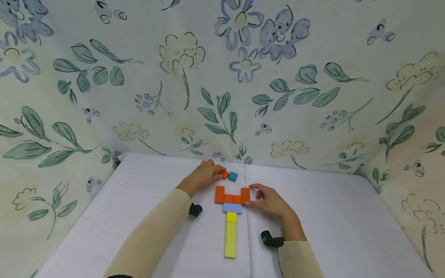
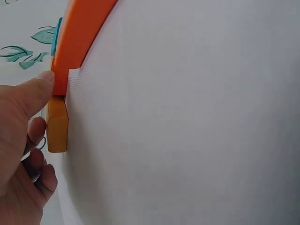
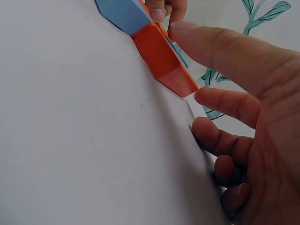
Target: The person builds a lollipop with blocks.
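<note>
At the far side of the table, my left hand (image 1: 206,174) pinches a small orange block (image 1: 225,175); the thumb lies against it, while the index fingertip is hidden in the left wrist view. An ochre block (image 2: 57,124) stands beside that block, near the curled fingers. A teal block (image 1: 233,176) lies just to the right. My right hand (image 1: 271,200) holds the right upright orange block (image 1: 245,196) lengthwise between thumb and index finger. This block and the left upright orange block (image 1: 219,195) flank two small orange blocks (image 1: 232,199).
Below the orange row lie a light blue block (image 1: 232,208), a yellow square block (image 1: 231,217) and a long pale yellow block (image 1: 230,240) in a line. A white cloth (image 1: 156,231) covers the table, with a crease right of the blocks. Flowered fabric (image 1: 222,77) rises behind.
</note>
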The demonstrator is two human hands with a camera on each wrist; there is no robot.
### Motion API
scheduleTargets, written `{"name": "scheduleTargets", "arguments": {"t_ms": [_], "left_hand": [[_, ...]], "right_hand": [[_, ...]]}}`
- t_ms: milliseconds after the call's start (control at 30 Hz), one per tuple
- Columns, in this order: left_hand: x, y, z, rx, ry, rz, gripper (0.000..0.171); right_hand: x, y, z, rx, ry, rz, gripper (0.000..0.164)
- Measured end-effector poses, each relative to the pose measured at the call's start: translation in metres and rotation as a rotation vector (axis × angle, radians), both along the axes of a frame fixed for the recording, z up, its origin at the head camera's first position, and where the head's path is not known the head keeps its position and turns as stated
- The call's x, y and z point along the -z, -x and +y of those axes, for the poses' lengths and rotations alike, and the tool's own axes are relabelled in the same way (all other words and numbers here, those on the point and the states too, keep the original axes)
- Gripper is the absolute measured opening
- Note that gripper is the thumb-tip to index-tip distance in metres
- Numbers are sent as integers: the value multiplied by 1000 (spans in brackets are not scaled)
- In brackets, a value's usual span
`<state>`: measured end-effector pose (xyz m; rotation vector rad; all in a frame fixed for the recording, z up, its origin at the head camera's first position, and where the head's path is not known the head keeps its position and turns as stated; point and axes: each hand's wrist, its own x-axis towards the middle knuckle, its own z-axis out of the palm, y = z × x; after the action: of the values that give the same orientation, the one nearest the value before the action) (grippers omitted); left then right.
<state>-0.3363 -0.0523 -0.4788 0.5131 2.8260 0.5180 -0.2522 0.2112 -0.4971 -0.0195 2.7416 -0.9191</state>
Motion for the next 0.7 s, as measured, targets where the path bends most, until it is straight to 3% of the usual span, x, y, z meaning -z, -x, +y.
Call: {"name": "scheduleTargets", "arguments": {"t_ms": [467, 700], "left_hand": [[1, -2, 2, -24, -33, 33, 40], [0, -4, 2, -67, -162, -24, 34]], "right_hand": [[-1, 0, 1, -2, 20, 8, 64], [1, 1, 2, -14, 25, 15, 58]]}}
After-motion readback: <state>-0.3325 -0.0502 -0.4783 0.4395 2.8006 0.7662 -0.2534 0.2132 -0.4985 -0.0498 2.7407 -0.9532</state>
